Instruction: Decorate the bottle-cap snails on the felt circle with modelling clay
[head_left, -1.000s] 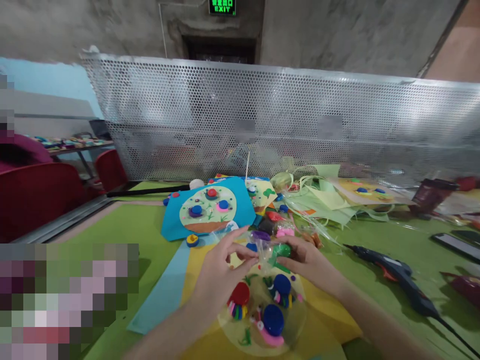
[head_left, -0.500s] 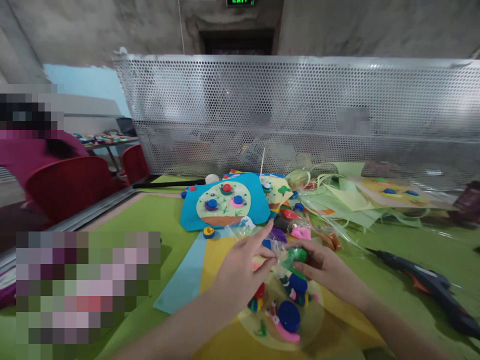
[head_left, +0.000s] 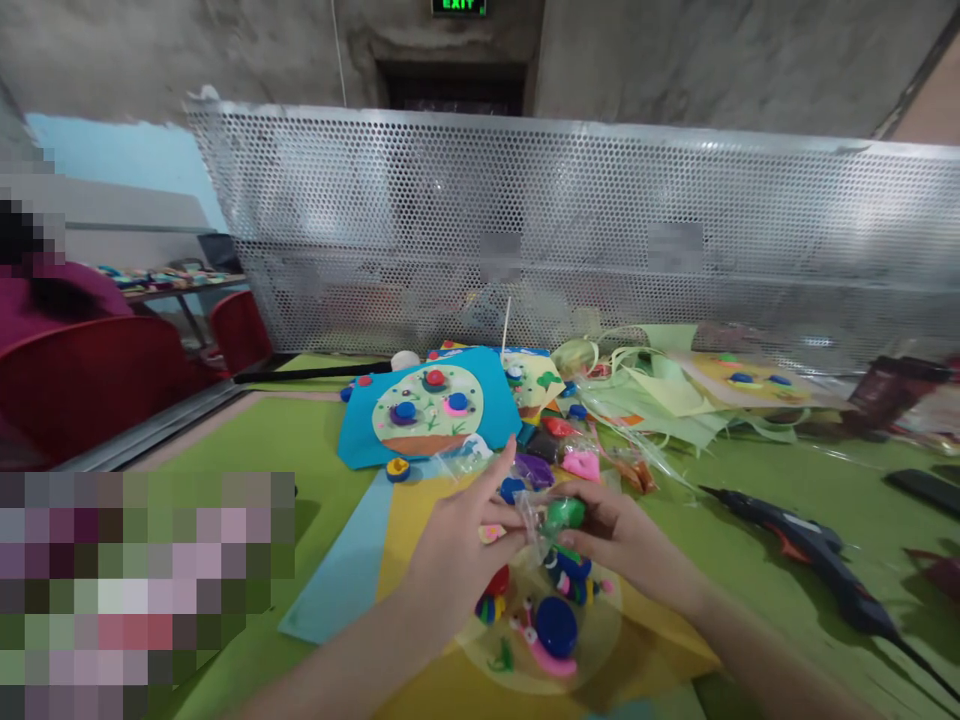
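My right hand [head_left: 611, 525] has its fingers around a lump of green modelling clay [head_left: 564, 513] in a clear plastic wrapper. The wrapper's loose edge [head_left: 531, 520] is pinched by my left hand [head_left: 461, 540], whose index finger points up. Below both hands lies a pale round card [head_left: 540, 670] on yellow paper [head_left: 420, 690]. It carries a pink snail with a blue bottle-cap shell [head_left: 556, 628], striped clay figures with a blue cap [head_left: 571, 563] and a red cap [head_left: 496, 580], and a bit of green clay grass [head_left: 501, 656]. My left hand partly hides the card's upper left.
A blue card with cap snails [head_left: 360, 430] stands behind. Wrapped clay packs, such as a pink one [head_left: 581, 464], lie beyond my hands. A glue gun [head_left: 810, 545] rests at right, near green paper scraps [head_left: 675, 400]. A person [head_left: 67, 300] sits at far left; perforated metal [head_left: 450, 220] screens the back.
The view has shifted slightly to the right, bringing a dark cup into fuller view. Both hands stay on the wrapped green clay, with little change in grip.
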